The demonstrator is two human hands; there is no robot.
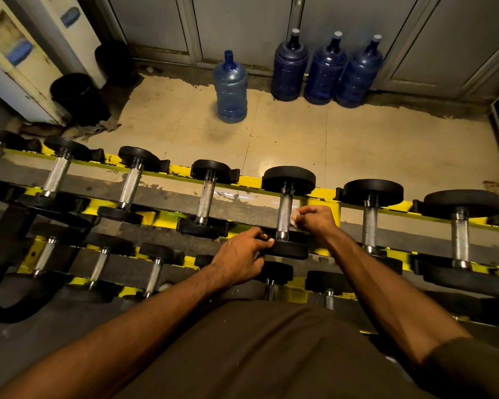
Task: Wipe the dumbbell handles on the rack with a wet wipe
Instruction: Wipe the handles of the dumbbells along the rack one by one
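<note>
Curled left hand (239,256) holds the dumbbell (285,197); right hand (316,220) pinches wet wipe (294,218) beside its handle (283,218).

Head-worn view, forward-down, seemingly close over the rack (251,181).

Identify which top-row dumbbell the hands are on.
The fifth dumbbell from the left: the left hand holds its near plate, and the right hand holds a wipe at its handle. No hand touches the others.
</note>
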